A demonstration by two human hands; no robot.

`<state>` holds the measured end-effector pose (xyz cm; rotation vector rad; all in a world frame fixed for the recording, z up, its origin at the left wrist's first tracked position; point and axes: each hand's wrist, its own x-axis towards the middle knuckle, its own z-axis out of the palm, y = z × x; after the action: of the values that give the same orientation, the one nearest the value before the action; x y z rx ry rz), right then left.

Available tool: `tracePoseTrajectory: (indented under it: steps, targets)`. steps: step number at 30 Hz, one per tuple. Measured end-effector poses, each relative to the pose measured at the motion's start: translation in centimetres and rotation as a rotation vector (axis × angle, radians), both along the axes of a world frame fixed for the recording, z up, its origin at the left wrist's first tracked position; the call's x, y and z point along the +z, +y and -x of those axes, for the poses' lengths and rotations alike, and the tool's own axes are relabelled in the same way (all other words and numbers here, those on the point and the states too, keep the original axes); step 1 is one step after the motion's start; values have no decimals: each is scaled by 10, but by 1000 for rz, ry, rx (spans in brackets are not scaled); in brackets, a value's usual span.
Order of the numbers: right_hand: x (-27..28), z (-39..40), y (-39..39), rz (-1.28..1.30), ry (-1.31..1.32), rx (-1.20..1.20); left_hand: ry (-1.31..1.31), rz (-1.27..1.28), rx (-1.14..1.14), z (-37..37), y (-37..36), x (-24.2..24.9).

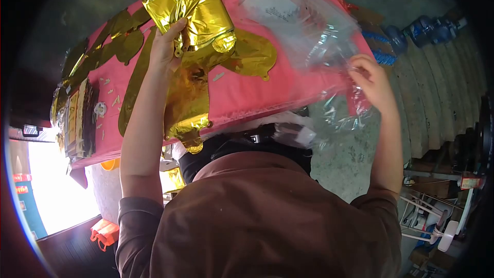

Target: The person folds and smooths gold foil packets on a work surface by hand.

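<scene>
My left hand (pixel 170 44) grips a folded, shiny gold foil piece (pixel 198 13) at its lower left, thumb on top, above the pink-covered table (pixel 242 95). Flat gold foil pieces (pixel 188 90) lie beneath and beside it, one hanging toward the table's front edge. At the table's right edge, my right hand (pixel 373 80) has its thumb and forefinger brought together on a clear plastic bag (pixel 339 105), which hangs below the hand. More clear plastic bags (pixel 321 36) are spread on the table just behind that hand.
Stacked folded packs (pixel 80 118) stand at the table's left end, near small white scraps and a roll (pixel 100 108). Large blue bottles (pixel 432 30) are on the floor at the right. A metal rack (pixel 427 216) stands at lower right.
</scene>
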<state>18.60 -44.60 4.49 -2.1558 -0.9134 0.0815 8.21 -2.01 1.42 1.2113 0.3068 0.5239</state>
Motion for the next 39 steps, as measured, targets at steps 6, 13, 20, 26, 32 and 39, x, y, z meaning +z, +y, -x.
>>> tracePoseTrajectory:
  steps: [6, 13, 20, 26, 32, 39]
  targets:
    - [23, -1, -65, 122, 536, 88, 19, -10, -16, -1, 4, -5]
    - [-104, -8, -72, 809, -132, -195, 41, 5, -57, -1, 2, -5]
    - [-221, -46, -46, 731, -349, -509, -15, -37, -43, -2, 1, -10]
    - [-296, -47, -20, -14, -145, -361, -23, -11, -50, -2, 1, -9]
    - [-273, -10, 56, -170, 202, -312, 15, -5, -32, -4, -4, -12]
    - [-182, 11, 74, 127, 331, 151, -18, 34, -1, -7, 9, -22]
